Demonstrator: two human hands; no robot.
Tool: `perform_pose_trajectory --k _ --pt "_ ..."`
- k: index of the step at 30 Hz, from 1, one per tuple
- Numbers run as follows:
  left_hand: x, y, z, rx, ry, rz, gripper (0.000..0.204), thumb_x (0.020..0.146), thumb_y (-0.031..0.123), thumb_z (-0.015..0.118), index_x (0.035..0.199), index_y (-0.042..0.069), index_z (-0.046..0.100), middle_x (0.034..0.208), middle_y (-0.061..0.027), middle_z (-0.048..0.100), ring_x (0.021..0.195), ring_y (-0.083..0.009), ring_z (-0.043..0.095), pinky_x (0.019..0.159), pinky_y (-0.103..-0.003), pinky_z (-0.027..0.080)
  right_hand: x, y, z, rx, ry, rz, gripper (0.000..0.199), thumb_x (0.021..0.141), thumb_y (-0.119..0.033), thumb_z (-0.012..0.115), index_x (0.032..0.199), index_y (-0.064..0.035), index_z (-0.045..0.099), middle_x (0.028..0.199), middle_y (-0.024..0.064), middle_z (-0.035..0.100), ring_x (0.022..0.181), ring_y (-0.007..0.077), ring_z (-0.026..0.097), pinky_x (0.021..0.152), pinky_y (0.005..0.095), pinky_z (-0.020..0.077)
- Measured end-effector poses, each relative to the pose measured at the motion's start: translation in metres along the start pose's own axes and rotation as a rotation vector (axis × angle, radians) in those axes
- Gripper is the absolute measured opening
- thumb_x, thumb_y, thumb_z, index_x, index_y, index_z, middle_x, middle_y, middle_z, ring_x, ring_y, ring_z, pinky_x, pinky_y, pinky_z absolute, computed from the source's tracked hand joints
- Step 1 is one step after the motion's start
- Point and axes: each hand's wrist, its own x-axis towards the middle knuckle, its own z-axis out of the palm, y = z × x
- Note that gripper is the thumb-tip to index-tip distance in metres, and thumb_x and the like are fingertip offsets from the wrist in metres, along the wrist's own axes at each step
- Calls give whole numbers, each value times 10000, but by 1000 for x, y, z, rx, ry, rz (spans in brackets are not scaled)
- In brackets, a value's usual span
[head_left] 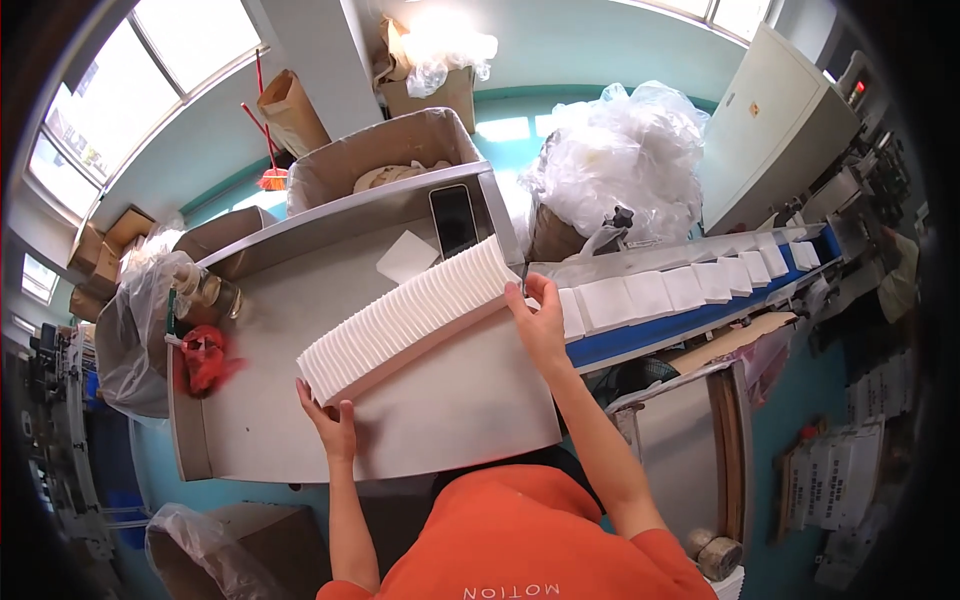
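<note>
Here, both hands [440,375] bracketing white stack [410,315].

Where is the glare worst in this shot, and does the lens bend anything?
Head view: glare blows out the windows and the plastic bag at top; the fisheye curves the steel table edges and conveyor; the white stack between both hands stays sharp.

White flat packets [410,318] stand in a long row pressed between the left hand [335,428] and right hand [540,325]. A dark-screened phone [454,220] lies beyond the row. More white packets [690,285] ride the blue belt [650,335] right of the right hand. Cardboard box [385,160] behind the phone; a small yellow label [755,109] on the far-right cabinet [775,125].
</note>
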Motion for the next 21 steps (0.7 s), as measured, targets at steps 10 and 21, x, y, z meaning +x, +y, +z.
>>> perform_pose_trajectory --k 10,21 --pt "53 68 -3 402 108 68 722 929 438 582 1428 -12 319 1415 -268 359 1311 -409 366 1087 -457 308 18 23 -4 -404 -180 -5 533 814 -399 701 1097 37 582 1019 190 623 923 279 614 818 384 485" --pt "88 77 32 797 -69 212 833 854 679 494 1349 9 461 1323 -201 464 1279 -385 380 1017 -500 369 39 19 13 -433 -365 18 843 722 -491 680 1314 37 396 1096 289 617 1039 416 599 911 453 470"
